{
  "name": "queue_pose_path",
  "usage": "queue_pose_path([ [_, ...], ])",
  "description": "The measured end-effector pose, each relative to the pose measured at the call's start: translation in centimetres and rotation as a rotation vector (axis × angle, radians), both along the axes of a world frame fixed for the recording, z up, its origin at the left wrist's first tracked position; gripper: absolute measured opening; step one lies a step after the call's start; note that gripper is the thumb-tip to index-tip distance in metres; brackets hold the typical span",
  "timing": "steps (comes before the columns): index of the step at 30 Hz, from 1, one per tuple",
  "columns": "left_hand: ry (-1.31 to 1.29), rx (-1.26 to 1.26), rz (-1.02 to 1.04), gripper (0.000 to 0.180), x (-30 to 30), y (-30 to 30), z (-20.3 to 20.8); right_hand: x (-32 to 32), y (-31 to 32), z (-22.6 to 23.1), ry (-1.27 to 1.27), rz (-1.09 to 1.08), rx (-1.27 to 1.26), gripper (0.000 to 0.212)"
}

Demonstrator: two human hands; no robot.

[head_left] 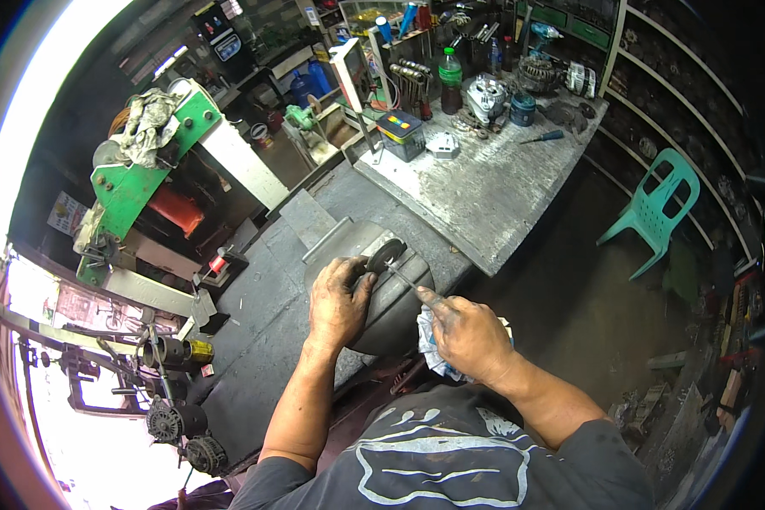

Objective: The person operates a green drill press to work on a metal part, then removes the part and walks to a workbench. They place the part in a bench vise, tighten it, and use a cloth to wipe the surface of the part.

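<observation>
My left hand [340,299] is closed around the edge of a dark round metal part [388,254], thumb and fingers gripping its near left side. In my right hand [474,338] is a thin metal tool with a slim shaft [408,280]. Its tip reaches the middle of the round part, and the forefinger lies stretched along the shaft. The tool's handle is hidden in the palm. A white and blue crumpled cloth [433,350] hangs below the right hand. Both hands are above a large rounded grey metal block [340,240] with a raised ridge.
A worn metal-topped table [476,204] holds a green bottle [450,81], a battery-like box [401,136], alternator housings [487,98] and a screwdriver [546,136]. A green press frame [132,200] stands left, alternators [177,422] lower left. A teal chair [659,204] stands right, before shelves.
</observation>
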State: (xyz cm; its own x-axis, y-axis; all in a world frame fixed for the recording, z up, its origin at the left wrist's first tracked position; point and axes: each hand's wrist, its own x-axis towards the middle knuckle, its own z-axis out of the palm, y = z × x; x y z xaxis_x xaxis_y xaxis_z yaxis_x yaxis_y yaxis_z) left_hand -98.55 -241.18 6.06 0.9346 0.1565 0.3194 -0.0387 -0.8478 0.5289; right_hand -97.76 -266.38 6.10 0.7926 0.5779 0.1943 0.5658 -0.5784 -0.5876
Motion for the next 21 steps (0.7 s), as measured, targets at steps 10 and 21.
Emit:
queue_pose_path([
  [10, -0.007, 0.034, 0.023, 0.026, -0.2, -0.1, -0.2, 0.3, 2.4, 0.5, -0.027, -0.092, 0.014, 0.043],
  [21, -0.019, 0.054, 0.047, 0.023, -0.3, -0.1, -0.9, 2.2, 3.7, -2.1, 0.273, -0.084, 0.452, 0.031],
])
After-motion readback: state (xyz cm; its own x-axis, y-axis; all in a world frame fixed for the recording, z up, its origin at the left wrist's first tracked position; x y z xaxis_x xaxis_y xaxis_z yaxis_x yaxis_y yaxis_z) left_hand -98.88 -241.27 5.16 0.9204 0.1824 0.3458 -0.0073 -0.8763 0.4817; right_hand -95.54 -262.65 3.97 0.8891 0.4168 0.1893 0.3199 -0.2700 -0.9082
